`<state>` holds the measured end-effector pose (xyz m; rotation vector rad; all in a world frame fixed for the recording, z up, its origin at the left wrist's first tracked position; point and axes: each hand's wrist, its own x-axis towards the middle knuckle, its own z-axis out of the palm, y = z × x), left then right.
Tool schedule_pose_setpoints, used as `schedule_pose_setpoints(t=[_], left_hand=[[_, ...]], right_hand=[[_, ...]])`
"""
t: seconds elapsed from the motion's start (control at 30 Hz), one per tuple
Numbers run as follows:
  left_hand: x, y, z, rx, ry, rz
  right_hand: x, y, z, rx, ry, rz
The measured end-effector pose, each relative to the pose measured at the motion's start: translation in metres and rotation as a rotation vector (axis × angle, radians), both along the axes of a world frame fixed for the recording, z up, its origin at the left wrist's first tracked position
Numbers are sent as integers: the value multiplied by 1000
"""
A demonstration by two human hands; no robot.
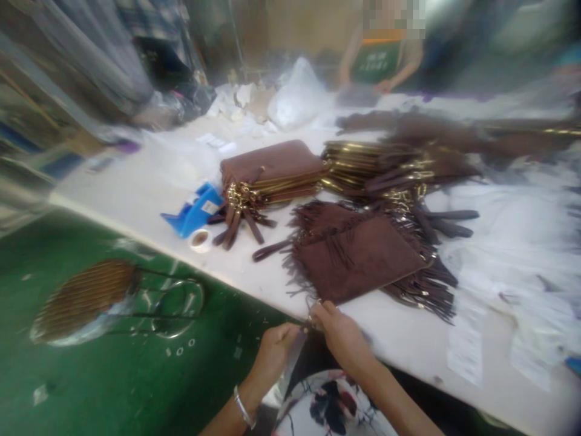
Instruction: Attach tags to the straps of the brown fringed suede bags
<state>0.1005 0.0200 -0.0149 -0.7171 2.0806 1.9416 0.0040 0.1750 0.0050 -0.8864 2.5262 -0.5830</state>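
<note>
My left hand point(276, 346), with a bangle at the wrist, is closed just off the table's front edge. My right hand point(336, 330) is closed beside it, fingertips together at the table edge. Something small, thin and partly shiny shows between the two hands, too blurred to name. Just beyond my right hand lies a brown fringed pouch point(363, 257), flat on the table, with more fringed brown pieces beneath it. A wrist strap point(271, 249) sticks out to its left.
Brown zipped pouches point(276, 160) with gold clasps are stacked behind. A blue tape dispenser point(195, 212) and a tape roll point(200, 240) sit near the table edge point(254, 278). A stool point(86, 297) stands at left. White material point(508, 242) lies right; another person point(381, 60) is across the table.
</note>
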Motion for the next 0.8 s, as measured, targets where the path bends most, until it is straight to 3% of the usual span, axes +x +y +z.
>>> schedule_pose_setpoints(t=[0.13, 0.27, 0.43, 0.6, 0.8], left_hand=[[-17, 13, 10, -217, 28, 7], [-16, 22, 20, -377, 32, -12], [-20, 23, 24, -311, 37, 55], [-30, 26, 18, -378, 89, 34], [-30, 27, 18, -356, 74, 42]], right_hand=[[-2, 2, 1, -43, -23, 1], [-3, 6, 6, -177, -110, 19], [3, 6, 10, -292, -192, -4], [11, 9, 7, -320, -287, -32], [20, 11, 3, -285, -299, -311]])
